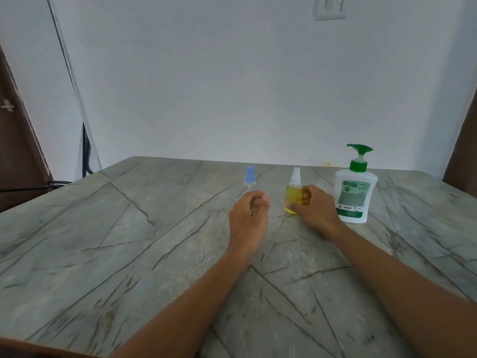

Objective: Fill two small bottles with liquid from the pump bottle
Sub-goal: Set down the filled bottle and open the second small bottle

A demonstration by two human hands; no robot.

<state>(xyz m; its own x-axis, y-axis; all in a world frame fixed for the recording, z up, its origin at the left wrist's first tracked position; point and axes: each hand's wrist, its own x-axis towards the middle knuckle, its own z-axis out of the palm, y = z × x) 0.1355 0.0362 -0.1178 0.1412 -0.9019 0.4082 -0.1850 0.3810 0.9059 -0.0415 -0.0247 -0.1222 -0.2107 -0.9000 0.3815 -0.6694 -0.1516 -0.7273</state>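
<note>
A small clear bottle with a blue cap point(249, 177) stands on the marble table point(129, 241). My left hand point(248, 215) is curled around its lower part and hides most of its body. To its right stands a small spray bottle point(293, 193) with a white top, holding yellow liquid. My right hand point(313, 211) grips it, thumb low on the front and fingers round the right side. The white pump bottle point(354, 195), with a green pump head and green label, stands upright just right of my right hand, apart from it.
The table's far edge meets a white wall point(232, 86) just behind the bottles. A dark cable point(86, 156) hangs off the table's far left corner beside a brown door point(18, 151). The table's wooden front edge point(31, 347) shows at bottom left.
</note>
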